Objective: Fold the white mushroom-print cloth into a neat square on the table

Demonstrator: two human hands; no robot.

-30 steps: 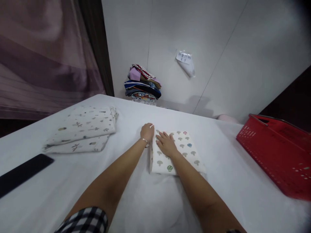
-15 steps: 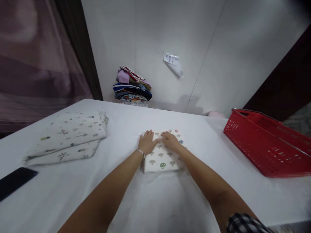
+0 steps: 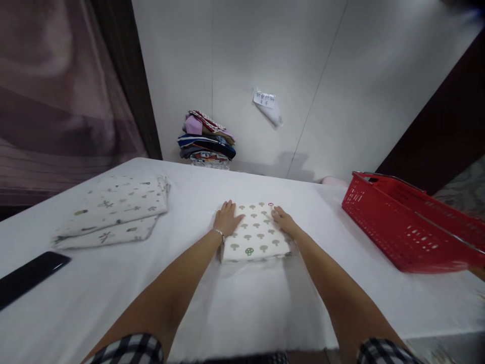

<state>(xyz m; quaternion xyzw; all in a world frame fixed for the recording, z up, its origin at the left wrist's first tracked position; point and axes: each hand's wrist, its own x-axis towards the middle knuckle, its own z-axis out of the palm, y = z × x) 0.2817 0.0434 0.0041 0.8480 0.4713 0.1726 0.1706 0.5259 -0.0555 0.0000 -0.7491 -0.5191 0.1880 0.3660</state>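
Observation:
A folded white cloth with a mushroom print (image 3: pixel 255 232) lies flat on the white-covered table (image 3: pixel 250 298) in front of me. My left hand (image 3: pixel 227 220) rests on its left edge, fingers stretched out and thumb on the print. At the far right edge of the cloth lies my right hand (image 3: pixel 284 221), its fingers laid out over the side and corner. Neither hand grasps the cloth. Off to the left is a second, larger folded white cloth with a plant-like print (image 3: pixel 125 205).
A red plastic basket (image 3: pixel 409 222) stands on the right of the table. Toward the left front edge lies a dark phone-like slab (image 3: pixel 34 273). Behind the table, a stack of folded fabrics (image 3: pixel 206 139) rises against the wall, where a paper label (image 3: pixel 265 99) hangs.
My right hand has slid right, from the middle of the mushroom-print cloth to its right edge. The left hand stays at the left edge. The view has shifted slightly.

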